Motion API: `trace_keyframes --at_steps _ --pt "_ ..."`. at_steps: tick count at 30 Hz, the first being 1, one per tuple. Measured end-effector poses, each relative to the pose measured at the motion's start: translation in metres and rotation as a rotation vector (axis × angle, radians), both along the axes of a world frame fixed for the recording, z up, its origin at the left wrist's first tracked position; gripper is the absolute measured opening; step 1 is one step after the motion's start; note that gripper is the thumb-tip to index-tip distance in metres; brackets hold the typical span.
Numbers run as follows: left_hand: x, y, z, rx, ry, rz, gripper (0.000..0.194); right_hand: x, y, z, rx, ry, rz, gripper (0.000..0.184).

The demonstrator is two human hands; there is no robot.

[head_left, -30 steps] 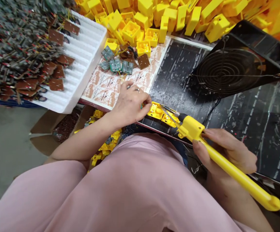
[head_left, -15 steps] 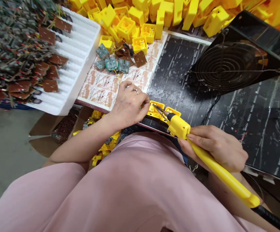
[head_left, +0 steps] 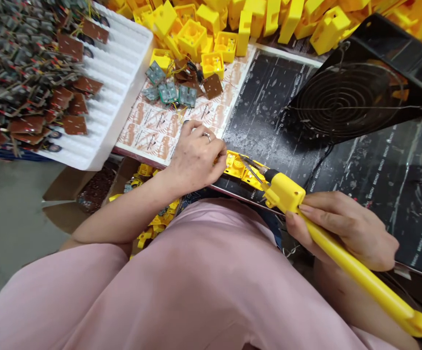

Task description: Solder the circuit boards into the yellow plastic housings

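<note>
My left hand (head_left: 198,155) lies at the table's front edge, its thumb and fingers closed on the end of a small yellow plastic housing (head_left: 234,165). A second yellow housing (head_left: 253,179) sits right beside it, partly behind the tool. In my right hand (head_left: 351,227) is a yellow soldering iron (head_left: 287,191), gripped round its handle with the thumb and fingers. Its dark tip and thin metal feed tube point left, over the two housings. Whether the tip touches either one I cannot tell.
A black fan (head_left: 342,97) stands on the black table covering (head_left: 269,92). Yellow housings (head_left: 192,36) are heaped along the back. Small circuit boards (head_left: 169,92) lie behind my left hand. A white foam tray (head_left: 121,82) piled with wired boards is at left; below is an open cardboard box (head_left: 65,192).
My right hand has drawn the soldering iron to the right and slightly toward me; its tip has shifted from the first housing toward the second. My left hand has barely moved.
</note>
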State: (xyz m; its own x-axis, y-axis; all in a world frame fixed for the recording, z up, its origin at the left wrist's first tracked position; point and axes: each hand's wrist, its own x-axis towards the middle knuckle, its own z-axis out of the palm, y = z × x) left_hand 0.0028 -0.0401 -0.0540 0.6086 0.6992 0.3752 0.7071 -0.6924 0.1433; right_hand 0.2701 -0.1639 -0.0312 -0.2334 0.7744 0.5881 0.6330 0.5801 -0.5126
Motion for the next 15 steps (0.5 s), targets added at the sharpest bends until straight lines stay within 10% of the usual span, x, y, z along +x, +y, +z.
trace_keyframes --at_steps 15 --pt "0.003 0.0 0.006 -0.031 0.067 0.011 0.028 -0.015 0.008 0.004 0.045 -0.042 0.043 0.03"
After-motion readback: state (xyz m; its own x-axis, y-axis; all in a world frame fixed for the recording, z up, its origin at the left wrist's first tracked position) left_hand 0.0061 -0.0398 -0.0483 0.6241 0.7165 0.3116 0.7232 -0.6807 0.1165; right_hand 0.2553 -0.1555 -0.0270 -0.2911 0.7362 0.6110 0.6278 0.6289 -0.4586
